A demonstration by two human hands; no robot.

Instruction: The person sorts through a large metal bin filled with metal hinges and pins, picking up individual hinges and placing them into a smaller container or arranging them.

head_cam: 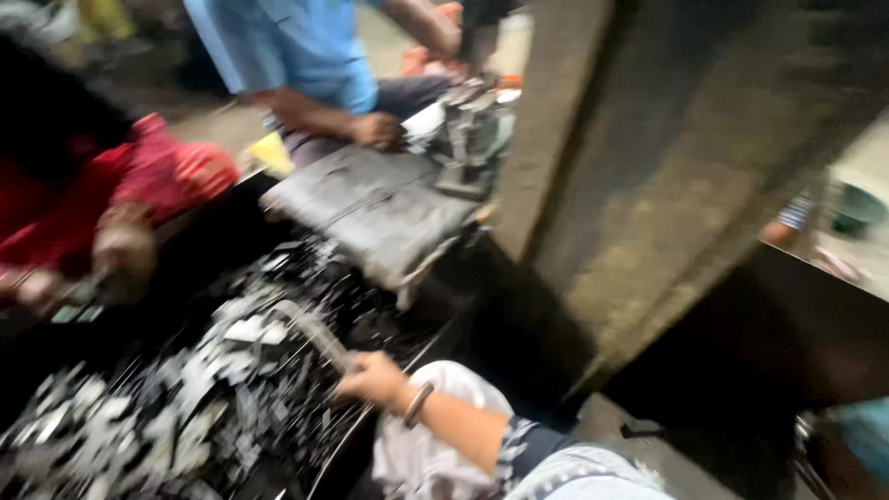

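Your hand [373, 378], the only one of yours in view, with a metal bangle [418, 405] at the wrist, was closed around the near end of a grey, rod-like tool [315, 331]. Which hand it was could not be told from the blurred picture; the sleeve behind it was dark with a striped cuff, and a white cloth [435, 444] lay just under the forearm.

The tool slanted up and away from your grip, its far end resting among a heap of grey and white scrap pieces [176, 407] that spread out to the left of your grip. No label or sign could be read on any of them.

Beyond the grip, further up, lay a stack of flat grey sheets [370, 208]. Left of it, a co-worker in a red sleeve [139, 176] held something small and blurred. Farthest off, a person in a blue shirt [296, 46] rested a fist beside a small metal machine [472, 139]. To the right of your grip rose a rough concrete pillar [648, 185].
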